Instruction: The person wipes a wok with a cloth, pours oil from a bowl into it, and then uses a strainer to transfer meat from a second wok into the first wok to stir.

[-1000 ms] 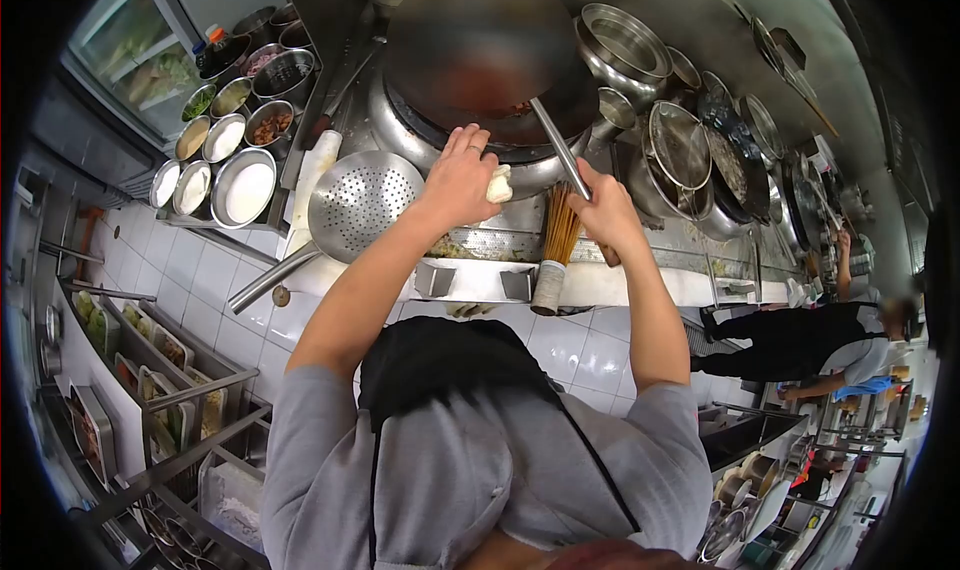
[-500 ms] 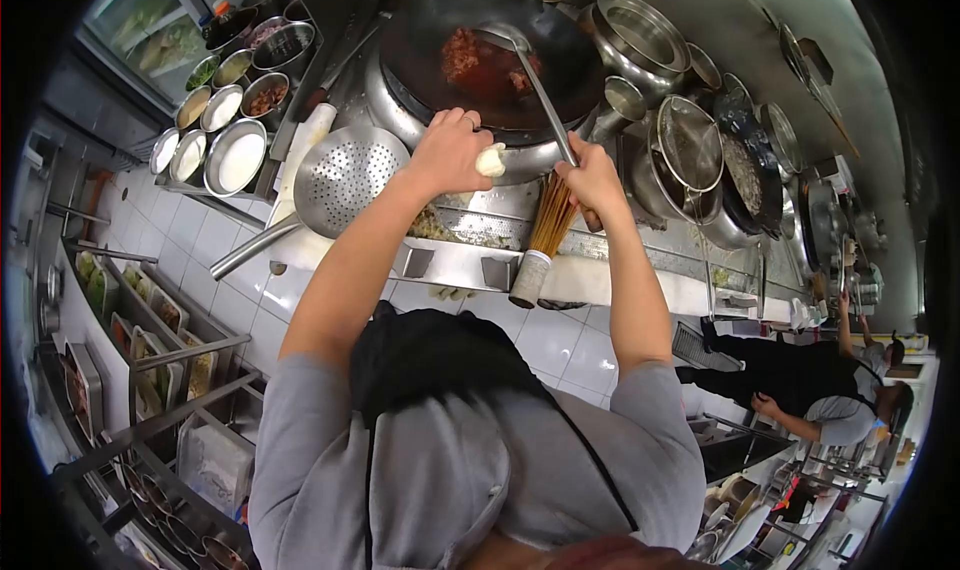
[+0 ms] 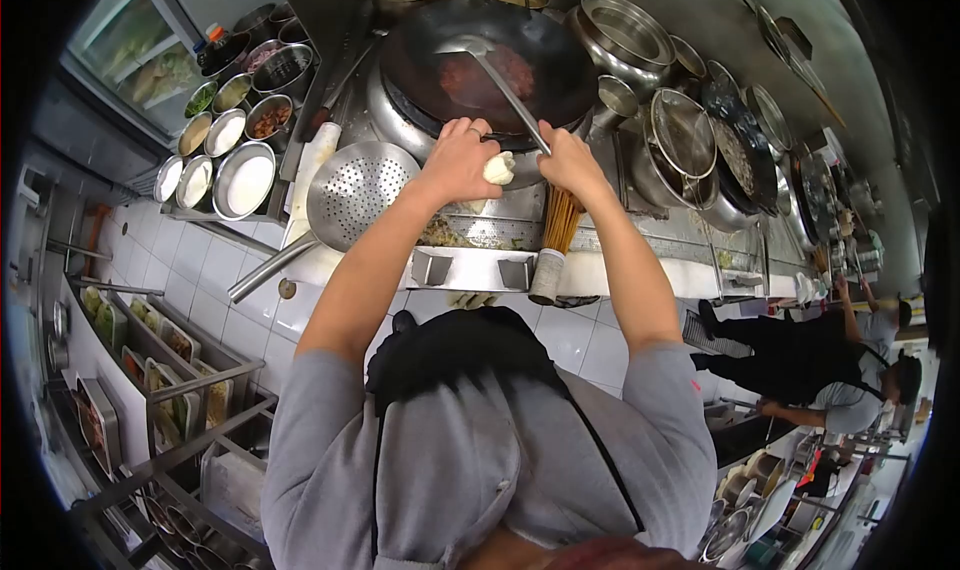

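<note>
A black wok (image 3: 555, 70) sits on the burner with red, saucy food (image 3: 500, 75) in its middle. My left hand (image 3: 462, 162) is closed on a whitish cloth (image 3: 498, 169) at the wok's near rim. In my right hand (image 3: 573, 158) is the handle of a metal ladle (image 3: 505, 92), whose head rests in the wok at the food. Below my right hand stands a bamboo brush (image 3: 560, 225) with a wrapped end. To the left of my left hand lies a perforated metal strainer (image 3: 362, 195), its handle pointing down and left.
Bowls of powders and ingredients (image 3: 243, 182) stand at the left. Stacked pots (image 3: 625, 32) and a wire strainer (image 3: 684, 135) are at the right, near another wok (image 3: 735, 160). Co-workers (image 3: 850, 370) are at the far right. Trays of vegetables (image 3: 165, 400) fill the lower left.
The ladle has shifted left in the wok, and my right hand has moved slightly left with it. The food is now gathered more centrally. The whole view has shifted a little.
</note>
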The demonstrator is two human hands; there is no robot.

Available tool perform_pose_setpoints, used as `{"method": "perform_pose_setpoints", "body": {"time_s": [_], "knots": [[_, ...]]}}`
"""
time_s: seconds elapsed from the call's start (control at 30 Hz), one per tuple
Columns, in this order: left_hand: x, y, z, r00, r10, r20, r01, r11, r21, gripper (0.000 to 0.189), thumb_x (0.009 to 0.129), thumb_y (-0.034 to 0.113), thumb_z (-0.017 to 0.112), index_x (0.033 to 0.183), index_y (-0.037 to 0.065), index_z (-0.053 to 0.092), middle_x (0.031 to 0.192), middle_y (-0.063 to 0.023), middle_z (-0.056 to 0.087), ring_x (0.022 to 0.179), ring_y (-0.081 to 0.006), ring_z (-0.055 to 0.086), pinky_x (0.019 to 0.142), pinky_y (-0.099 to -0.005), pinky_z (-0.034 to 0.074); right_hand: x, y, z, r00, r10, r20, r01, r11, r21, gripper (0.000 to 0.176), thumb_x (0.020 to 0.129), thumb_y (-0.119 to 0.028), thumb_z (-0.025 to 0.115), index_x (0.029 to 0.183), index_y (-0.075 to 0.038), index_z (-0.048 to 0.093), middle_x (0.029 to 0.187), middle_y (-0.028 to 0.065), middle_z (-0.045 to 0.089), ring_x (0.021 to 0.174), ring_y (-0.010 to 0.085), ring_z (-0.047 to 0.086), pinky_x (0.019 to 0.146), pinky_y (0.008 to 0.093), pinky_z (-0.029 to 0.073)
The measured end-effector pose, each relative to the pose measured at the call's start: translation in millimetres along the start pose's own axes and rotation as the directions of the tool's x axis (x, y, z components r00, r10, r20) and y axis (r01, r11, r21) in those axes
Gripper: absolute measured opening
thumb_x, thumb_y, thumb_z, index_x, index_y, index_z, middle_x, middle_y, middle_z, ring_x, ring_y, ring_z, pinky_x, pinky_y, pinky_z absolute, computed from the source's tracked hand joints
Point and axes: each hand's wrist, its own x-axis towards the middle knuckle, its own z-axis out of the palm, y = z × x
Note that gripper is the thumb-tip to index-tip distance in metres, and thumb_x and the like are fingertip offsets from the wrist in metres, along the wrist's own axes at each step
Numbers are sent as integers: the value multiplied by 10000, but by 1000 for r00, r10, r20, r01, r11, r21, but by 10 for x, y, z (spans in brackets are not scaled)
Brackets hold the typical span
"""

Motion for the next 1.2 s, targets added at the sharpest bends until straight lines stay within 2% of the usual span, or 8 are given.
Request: {"method": "perform_pose_setpoints", "body": {"time_s": [0.07, 0.27, 0.57, 0.7, 0.87, 1.03, 1.13, 1.2], "knots": [[-25, -16, -13, 999, 30, -28, -30, 1000, 2, 439, 533, 312, 736, 866, 29, 685, 1164, -196, 521, 1130, -362, 450, 1027, -450, 332, -70, -151, -176, 982, 145, 117, -158, 982, 109, 456, 798, -116, 591, 1231, 20, 546, 1024, 323, 613, 1019, 439, 591, 914, 484, 456], [-73, 37, -63, 999, 19, 30, -19, 1000, -6, 484, 551, 332, 758, 919, 23, 701, 1229, -230, 498, 1242, -380, 385, 1131, -485, 218, -285, 94, 12, 999, 46, 19, -45, 995, -92, 562, 800, -143, 619, 1332, -25, 480, 988, 319, 623, 1002, 456, 592, 913, 484, 460], [49, -75, -25, 999, -10, 43, 10, 1000, -13, 449, 558, 332, 741, 890, 35, 694, 1059, -172, 537, 1061, -348, 467, 974, -426, 366, -779, 49, -248, 994, 88, -63, -100, 972, -212, 584, 791, -126, 587, 1356, -34, 470, 849, 302, 623, 893, 446, 620, 824, 462, 462], [49, -47, -15, 999, -16, 42, 18, 999, -42, 439, 549, 350, 741, 859, 41, 703, 1011, -174, 560, 1044, -340, 478, 951, -425, 361, -649, 37, -263, 985, 161, -53, -162, 987, -10, 584, 782, -84, 581, 1354, -42, 476, 912, 301, 630, 952, 444, 611, 855, 475, 462], [68, -39, -12, 999, -28, 33, 30, 999, -44, 479, 540, 348, 742, 905, 42, 690, 1036, -154, 542, 1029, -330, 473, 946, -416, 361, -382, 263, 141, 975, -77, -207, 26, 971, -237, 608, 796, -98, 607, 1381, -50, 450, 807, 243, 647, 681, 349, 657, 684, 431, 500], [3, -105, -31, 999, 16, 39, -13, 997, -80, 468, 543, 330, 739, 890, 20, 687, 1073, -166, 538, 1064, -353, 458, 1004, -433, 342, -201, -106, -61, 989, 137, -63, -137, 991, 7, 595, 811, -96, 552, 1393, -76, 430, 1056, 306, 616, 1044, 421, 590, 920, 470, 453], [-63, -53, -50, 1000, 16, 13, -15, 996, -90, 466, 549, 312, 742, 894, 4, 691, 1229, -224, 490, 1224, -390, 384, 1109, -460, 260, 21, -32, 243, 980, 97, -173, -107, 993, -53, 524, 803, -103, 586, 1318, -49, 510, 1032, 307, 623, 1034, 410, 600, 912, 463, 464], [-170, -7, -36, 999, 34, -32, -37, 994, -103, 454, 551, 292, 749, 891, -3, 688, 1305, -246, 444, 1291, -406, 337, 1122, -481, 247, -115, -363, -112, 972, 234, 21, -235, 966, 111, 509, 806, -99, 577, 1308, -42, 514, 1004, 311, 626, 1017, 424, 603, 908, 468, 467]]}}
